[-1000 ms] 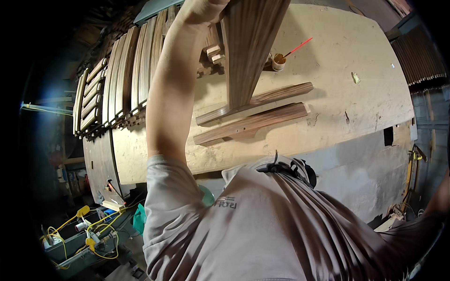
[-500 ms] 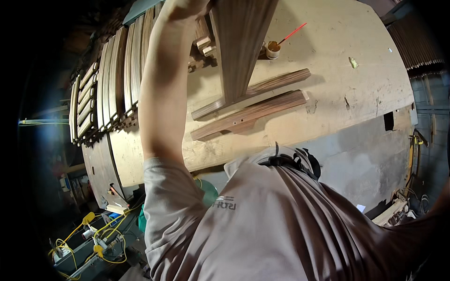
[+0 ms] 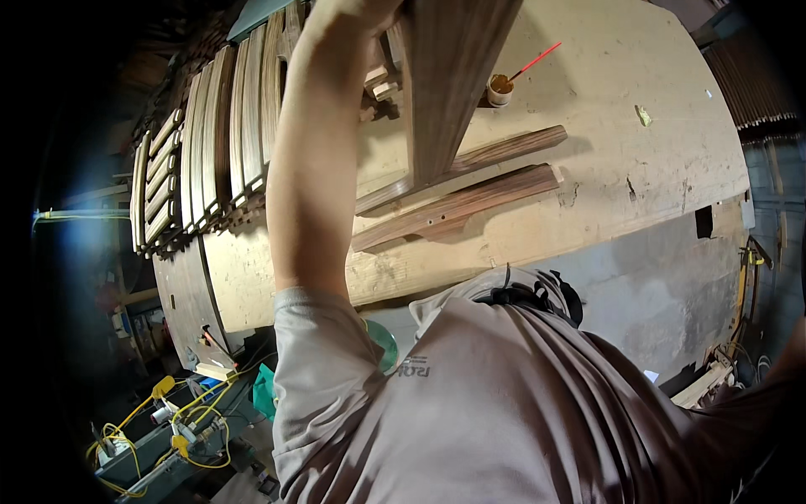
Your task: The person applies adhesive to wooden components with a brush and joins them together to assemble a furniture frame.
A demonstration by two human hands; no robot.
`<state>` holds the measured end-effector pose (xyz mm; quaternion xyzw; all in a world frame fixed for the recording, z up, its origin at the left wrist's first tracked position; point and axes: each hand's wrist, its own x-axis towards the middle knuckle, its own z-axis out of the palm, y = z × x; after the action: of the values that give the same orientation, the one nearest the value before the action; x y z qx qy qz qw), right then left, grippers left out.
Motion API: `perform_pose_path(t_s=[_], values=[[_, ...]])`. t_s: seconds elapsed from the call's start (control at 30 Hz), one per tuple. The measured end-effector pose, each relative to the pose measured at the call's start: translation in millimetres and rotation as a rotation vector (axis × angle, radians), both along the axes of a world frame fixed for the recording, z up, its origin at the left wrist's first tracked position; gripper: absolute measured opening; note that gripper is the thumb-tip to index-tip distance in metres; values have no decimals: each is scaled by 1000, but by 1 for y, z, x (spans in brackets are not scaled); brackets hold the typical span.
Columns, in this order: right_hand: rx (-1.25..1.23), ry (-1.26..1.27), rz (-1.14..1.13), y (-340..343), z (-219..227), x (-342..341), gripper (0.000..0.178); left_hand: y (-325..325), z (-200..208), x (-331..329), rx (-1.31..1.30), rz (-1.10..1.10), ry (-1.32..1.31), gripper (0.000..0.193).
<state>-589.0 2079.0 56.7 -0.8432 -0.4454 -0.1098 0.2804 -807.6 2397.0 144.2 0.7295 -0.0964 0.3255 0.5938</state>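
- One grey shirt (image 3: pixel 537 395) fills the lower middle, with one bare left forearm (image 3: pixel 315 160) rising from its sleeve; at the far right edge, part of the other arm shows, its hand out of view.
- One dark wooden piece with two holes (image 3: pixel 495 197) lies nearest on the pale tabletop (image 3: pixel 638 181).
- One long crosspiece (image 3: pixel 512 149) lies just beyond it, the two roughly side by side and apart.
- One tall board (image 3: pixel 449 92) rises from the crosspiece, its lower end meeting it, its top cut off by the view.
- One left hand (image 3: pixel 369 8) is at the board's upper left edge, mostly cropped; I cannot tell whether its fingers grip or merely rest there.
- Two pale-ended blocks (image 3: pixel 383 86) show between forearm and board.
- One small cup (image 3: pixel 500 91) of brown stuff, with one red stick (image 3: pixel 536 60) leaning in it, stands right of the board.
- Several rows of wooden slats (image 3: pixel 206 139), too crowded to count, line the left.
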Motion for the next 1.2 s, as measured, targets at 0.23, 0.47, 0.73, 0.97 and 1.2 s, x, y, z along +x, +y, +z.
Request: perform_pose_path(t_s=[0.23, 0.47, 0.73, 0.97, 1.2], values=[[10, -19, 33, 1, -12, 20, 20, 6, 2, 1, -73, -147, 71, 63], [139, -310, 175, -25, -133, 180, 20, 9, -41, -48, -101, 32, 199, 64], [-523, -56, -457, -50, -293, 71, 32, -24, -108, -158, -249, 428, 462, 65], [-612, 177, 665, 114, -268, -150, 53, -43, -117, -182, -322, 548, 525, 67], [-695, 147, 826, 168, -306, -175, 55, 4, -79, -94, -237, 261, 363, 69]])
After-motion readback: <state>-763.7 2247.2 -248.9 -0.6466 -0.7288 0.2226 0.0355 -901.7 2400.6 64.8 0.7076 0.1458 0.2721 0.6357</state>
